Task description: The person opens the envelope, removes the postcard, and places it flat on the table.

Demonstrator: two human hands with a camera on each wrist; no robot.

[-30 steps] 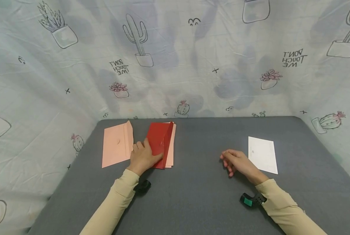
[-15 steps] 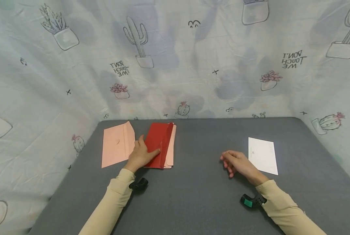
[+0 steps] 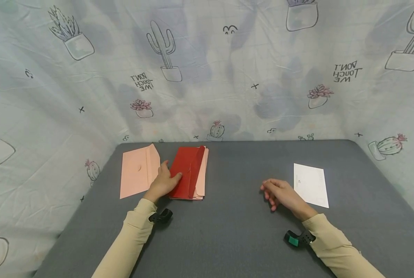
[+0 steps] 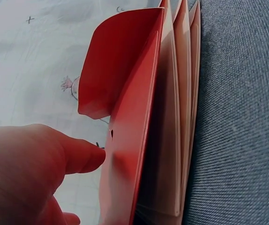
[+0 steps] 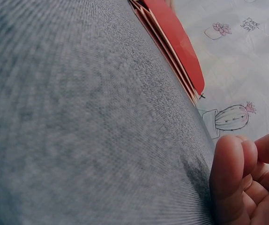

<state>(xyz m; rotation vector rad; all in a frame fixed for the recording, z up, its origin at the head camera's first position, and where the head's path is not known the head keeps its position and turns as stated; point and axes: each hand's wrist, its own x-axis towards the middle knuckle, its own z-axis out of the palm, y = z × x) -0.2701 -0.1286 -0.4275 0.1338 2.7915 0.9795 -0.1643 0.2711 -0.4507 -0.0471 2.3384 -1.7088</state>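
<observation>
A red envelope (image 3: 186, 170) with its flap raised lies on a stack of pink envelopes (image 3: 202, 175) at the left of the table. My left hand (image 3: 161, 184) is at the red envelope's left edge, its thumb stretched over the red paper. In the left wrist view a finger (image 4: 85, 157) shows close to the red surface; whether it touches cannot be told. To the left of that hand lies a separate pink envelope (image 3: 137, 172), flap opened out. My right hand (image 3: 286, 195) rests on the table with loosely curled fingers, holding nothing, beside a white card (image 3: 311, 184).
The grey table (image 3: 234, 224) meets a printed cloth backdrop (image 3: 207, 77) at its back and sides. Several pink layers (image 4: 183, 70) fan slightly apart under the red envelope in the left wrist view. A dark band with a camera sits on each wrist.
My left hand has slid left across the red envelope, from its middle to its left edge. The red envelope has stayed on the stack, shifting slightly left. The right hand has kept still.
</observation>
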